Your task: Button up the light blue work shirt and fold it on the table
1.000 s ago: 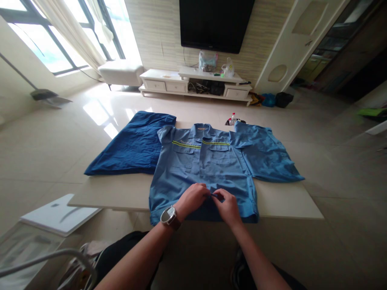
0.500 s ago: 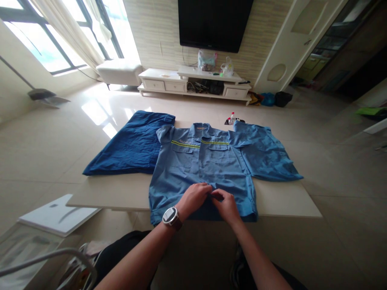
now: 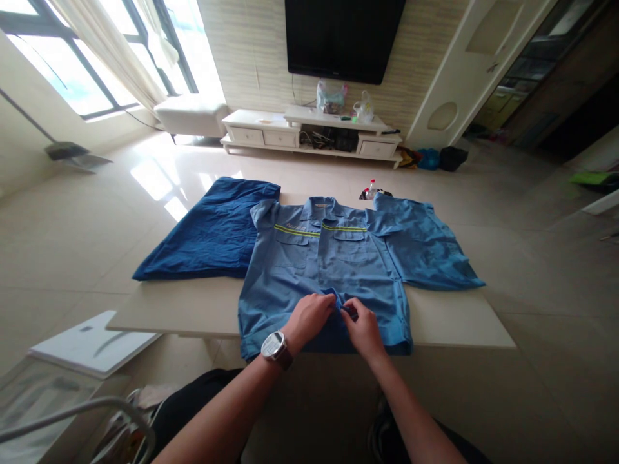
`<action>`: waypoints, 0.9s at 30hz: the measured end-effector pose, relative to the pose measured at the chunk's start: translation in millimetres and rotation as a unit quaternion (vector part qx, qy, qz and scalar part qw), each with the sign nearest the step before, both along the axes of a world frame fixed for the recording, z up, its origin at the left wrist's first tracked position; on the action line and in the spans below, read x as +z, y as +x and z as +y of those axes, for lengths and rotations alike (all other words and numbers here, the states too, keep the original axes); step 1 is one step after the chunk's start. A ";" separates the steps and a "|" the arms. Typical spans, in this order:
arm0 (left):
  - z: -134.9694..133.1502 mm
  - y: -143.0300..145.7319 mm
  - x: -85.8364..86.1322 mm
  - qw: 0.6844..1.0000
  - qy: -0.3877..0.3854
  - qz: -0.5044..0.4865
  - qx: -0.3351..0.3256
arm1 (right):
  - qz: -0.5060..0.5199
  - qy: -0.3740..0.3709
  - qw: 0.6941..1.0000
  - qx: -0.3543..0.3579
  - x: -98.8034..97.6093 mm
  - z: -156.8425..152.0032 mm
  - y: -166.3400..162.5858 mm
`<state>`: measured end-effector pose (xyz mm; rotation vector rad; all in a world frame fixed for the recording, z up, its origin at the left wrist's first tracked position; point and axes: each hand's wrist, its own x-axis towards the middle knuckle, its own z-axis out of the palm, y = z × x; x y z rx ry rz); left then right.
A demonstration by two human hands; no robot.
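Observation:
A blue work shirt point(image 3: 290, 283) with yellow stripes across the chest lies front up on the table, collar away from me. Its front edges are pinched near the lower middle. My left hand point(image 3: 312, 317), with a watch point(image 3: 274, 347) on the wrist, has its fingers closed on the cloth. Close beside it, my right hand point(image 3: 360, 325) grips the other edge between thumb and fingers. A small fold of cloth rises between the two hands. Whether a button is there, I cannot make out.
Darker blue folded cloth point(image 3: 207, 232) lies left of the shirt, and another blue garment point(image 3: 425, 245) to the right. The pale table point(image 3: 454, 319) has its front edge near me. A bottle with a red cap point(image 3: 371, 188) stands behind. A white flat box point(image 3: 91, 341) is at lower left.
My hands have drawn slightly apart, the right one shifting a little to the right. More of the pinched shirt cloth shows between them. The rest of the shirt lies as before.

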<state>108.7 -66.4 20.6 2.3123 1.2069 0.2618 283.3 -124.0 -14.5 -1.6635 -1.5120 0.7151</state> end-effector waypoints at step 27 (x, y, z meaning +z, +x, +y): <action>-4.1 2.0 2.5 0.997 -0.014 -0.072 -0.008 | 0.017 0.016 0.999 0.049 -3.7 1.7 -1.0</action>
